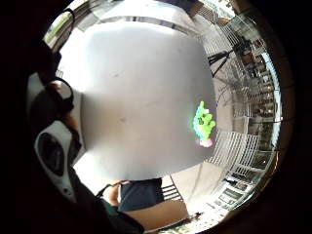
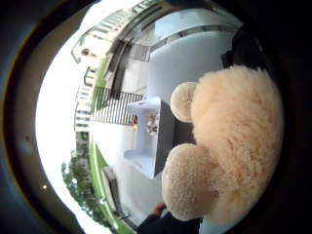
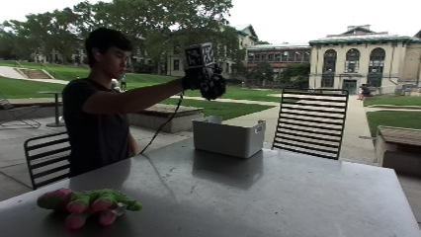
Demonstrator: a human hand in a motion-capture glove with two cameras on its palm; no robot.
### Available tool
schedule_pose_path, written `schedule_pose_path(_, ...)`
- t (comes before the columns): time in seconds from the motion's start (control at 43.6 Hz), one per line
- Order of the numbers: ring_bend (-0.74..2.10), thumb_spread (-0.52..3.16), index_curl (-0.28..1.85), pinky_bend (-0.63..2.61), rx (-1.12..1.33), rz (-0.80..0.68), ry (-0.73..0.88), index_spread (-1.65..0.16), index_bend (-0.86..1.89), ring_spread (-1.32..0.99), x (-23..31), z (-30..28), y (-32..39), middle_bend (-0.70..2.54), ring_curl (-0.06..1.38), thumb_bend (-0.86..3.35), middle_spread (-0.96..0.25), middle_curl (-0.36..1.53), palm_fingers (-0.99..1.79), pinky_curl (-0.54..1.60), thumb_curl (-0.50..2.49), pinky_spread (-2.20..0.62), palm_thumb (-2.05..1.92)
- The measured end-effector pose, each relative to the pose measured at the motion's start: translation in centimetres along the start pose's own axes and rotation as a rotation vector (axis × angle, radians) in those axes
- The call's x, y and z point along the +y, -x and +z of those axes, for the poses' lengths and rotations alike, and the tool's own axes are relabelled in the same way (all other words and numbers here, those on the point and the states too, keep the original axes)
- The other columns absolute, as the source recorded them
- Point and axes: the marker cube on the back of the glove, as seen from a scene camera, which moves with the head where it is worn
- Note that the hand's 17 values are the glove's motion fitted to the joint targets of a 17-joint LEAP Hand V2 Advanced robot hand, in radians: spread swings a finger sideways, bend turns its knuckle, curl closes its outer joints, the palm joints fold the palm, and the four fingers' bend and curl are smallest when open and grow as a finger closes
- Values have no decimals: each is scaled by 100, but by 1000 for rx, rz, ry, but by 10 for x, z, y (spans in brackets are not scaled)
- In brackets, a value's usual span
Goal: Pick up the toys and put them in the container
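On the outdoor grey table [image 3: 276, 192], the gloved right hand [image 3: 197, 76] grips 1 fluffy cream teddy bear [image 2: 229, 146] directly above the white plastic container [image 3: 228, 136], seemingly ready to drop.

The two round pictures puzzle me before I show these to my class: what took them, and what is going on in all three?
No machine here: a person works with a gloved right hand. Two small cameras on its palm took the round pictures; a camera beside the table took the ordinary one. The hand is raised above a white container on the grey table, its grip closed on a fluffy cream teddy bear, which fills one palm view. A green and pink toy lies near the table's edge, not yet picked up.
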Motion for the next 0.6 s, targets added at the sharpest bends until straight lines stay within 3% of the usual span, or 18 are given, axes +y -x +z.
schedule_pose_path(0.069, 110, 84, 76, 106, -18, -51, -7, -29, 22, -44, 5, -7, 44, 45, 46, 21, -45, 47, 93, 41, 80, -46, 69)
schedule_pose_path(0.184, 110, 82, 79, 106, -8, -295, 6, -32, 17, -44, 26, -2, 133, 42, 46, 19, -46, 48, 94, 41, 83, -46, 70)
schedule_pose_path(0.252, 109, 81, 81, 106, -35, -265, 24, -33, 15, -44, 31, 6, 169, 40, 45, 18, -47, 49, 94, 41, 84, -46, 70)
schedule_pose_path(0.344, 109, 80, 83, 106, -33, -262, 21, -34, 14, -44, 7, 15, 152, 39, 45, 17, -48, 51, 94, 41, 86, -46, 70)
schedule_pose_path(0.482, 108, 79, 87, 106, -21, -373, 59, -36, 14, -44, 19, 44, 206, 37, 45, 16, -48, 53, 94, 41, 88, -46, 71)
schedule_pose_path(0.597, 109, 79, 89, 106, -16, -375, 83, -37, 12, -44, 26, 64, 233, 35, 45, 15, -49, 55, 94, 41, 90, -46, 71)
